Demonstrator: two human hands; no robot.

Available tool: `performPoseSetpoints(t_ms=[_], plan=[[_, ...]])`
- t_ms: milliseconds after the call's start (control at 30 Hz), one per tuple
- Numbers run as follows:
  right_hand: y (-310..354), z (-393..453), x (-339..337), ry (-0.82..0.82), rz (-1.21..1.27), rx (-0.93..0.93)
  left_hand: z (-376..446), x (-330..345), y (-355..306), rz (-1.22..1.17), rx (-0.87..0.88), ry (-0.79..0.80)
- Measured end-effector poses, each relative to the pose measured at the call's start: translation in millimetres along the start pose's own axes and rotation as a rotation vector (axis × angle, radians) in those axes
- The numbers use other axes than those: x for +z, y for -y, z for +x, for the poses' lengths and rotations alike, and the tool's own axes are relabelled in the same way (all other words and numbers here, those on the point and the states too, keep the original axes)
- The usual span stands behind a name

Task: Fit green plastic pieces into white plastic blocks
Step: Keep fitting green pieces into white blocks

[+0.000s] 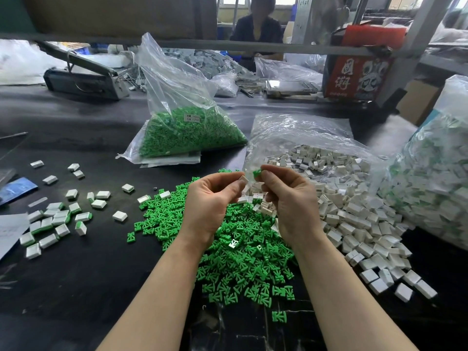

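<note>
Above the middle of the table, my left hand pinches a white plastic block at its fingertips. Right beside it, my right hand pinches a green plastic piece; the two parts are a small gap apart. Below my hands lies a pile of loose green pieces. A heap of loose white blocks spreads to the right, spilling from a clear bag. Several white blocks with green pieces fitted lie scattered at the left.
A clear bag of green pieces stands behind the pile. A big bag of fitted blocks fills the right edge. A heat sealer and a red box sit at the back, where another person sits. Papers lie at the left edge.
</note>
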State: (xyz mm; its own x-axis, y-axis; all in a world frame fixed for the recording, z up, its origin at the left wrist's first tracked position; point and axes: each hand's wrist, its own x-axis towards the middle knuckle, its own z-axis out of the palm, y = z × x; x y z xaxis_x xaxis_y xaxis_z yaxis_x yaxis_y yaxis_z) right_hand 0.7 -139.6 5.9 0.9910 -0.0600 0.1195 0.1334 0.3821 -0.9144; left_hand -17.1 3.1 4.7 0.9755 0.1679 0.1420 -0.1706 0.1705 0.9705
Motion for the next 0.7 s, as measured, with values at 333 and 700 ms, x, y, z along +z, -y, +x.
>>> performPoseSetpoints(t_ms=[333, 700], plan=[[0.8, 0.7, -0.9, 0.031, 0.08, 0.044, 0.0, -0.1, -0.4, -0.014, 0.006, 0.004], [-1.6, -2.9, 2.5, 0.063, -0.252, -0.222, 1.1, -1.3, 0.5, 0.04, 0.053, 0.033]])
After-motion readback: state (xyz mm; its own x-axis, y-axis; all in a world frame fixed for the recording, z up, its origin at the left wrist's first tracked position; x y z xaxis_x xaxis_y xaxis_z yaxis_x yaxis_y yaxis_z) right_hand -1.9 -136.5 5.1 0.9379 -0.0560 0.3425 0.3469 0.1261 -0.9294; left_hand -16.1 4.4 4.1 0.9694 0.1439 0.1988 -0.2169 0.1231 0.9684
